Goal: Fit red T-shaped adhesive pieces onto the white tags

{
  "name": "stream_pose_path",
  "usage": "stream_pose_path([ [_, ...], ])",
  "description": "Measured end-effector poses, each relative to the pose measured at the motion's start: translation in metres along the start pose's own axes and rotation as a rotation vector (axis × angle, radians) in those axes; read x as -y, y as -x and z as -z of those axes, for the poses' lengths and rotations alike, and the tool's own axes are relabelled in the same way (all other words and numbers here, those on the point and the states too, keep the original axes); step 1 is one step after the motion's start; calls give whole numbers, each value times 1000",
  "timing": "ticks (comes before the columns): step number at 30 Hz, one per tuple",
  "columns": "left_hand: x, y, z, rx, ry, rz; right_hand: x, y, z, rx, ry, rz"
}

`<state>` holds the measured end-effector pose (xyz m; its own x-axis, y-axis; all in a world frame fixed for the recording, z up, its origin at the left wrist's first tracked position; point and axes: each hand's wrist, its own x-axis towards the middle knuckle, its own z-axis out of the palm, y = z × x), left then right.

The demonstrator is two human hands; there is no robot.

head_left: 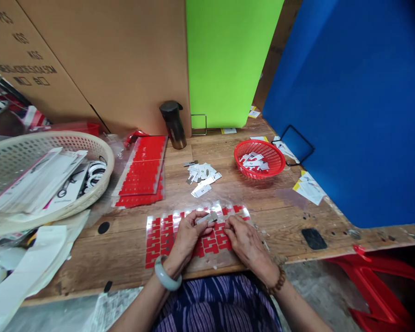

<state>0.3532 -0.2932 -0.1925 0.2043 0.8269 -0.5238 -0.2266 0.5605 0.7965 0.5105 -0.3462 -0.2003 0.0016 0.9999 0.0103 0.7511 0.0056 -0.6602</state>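
My left hand (186,235) pinches a small flat metal plate (206,218) above a clear sheet of red adhesive pieces (155,242) lying at the table's front edge. Over the right part of that sheet, my right hand (246,240) has its fingers curled together; whatever they grip is hidden. Just beyond the sheet lies a loose pile of similar metal plates (202,173). A red plastic basket (259,174) to the right of the pile holds more plates, some with red on them.
Stacked red sheets (143,166) lie left of the pile, near a black tumbler (174,127). A large cream basket (105,184) of printed cards fills the left side. Cardboard (124,60), a green board (228,60) and a blue board (349,115) stand behind. A red stool (380,286) is at lower right.
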Motion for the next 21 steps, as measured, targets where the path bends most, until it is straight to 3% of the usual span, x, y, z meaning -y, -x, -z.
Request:
stream_pose_path([
  [7,12,-2,-3,-1,47,-30,-2,13,-14,-186,-64,65],
  [14,12,-1,-4,-8,49,-28,2,8,-11,-82,-80,-38],
  [21,14,-2,-5,-34,26,-23,3,10,-5,-28,-163,-24],
])
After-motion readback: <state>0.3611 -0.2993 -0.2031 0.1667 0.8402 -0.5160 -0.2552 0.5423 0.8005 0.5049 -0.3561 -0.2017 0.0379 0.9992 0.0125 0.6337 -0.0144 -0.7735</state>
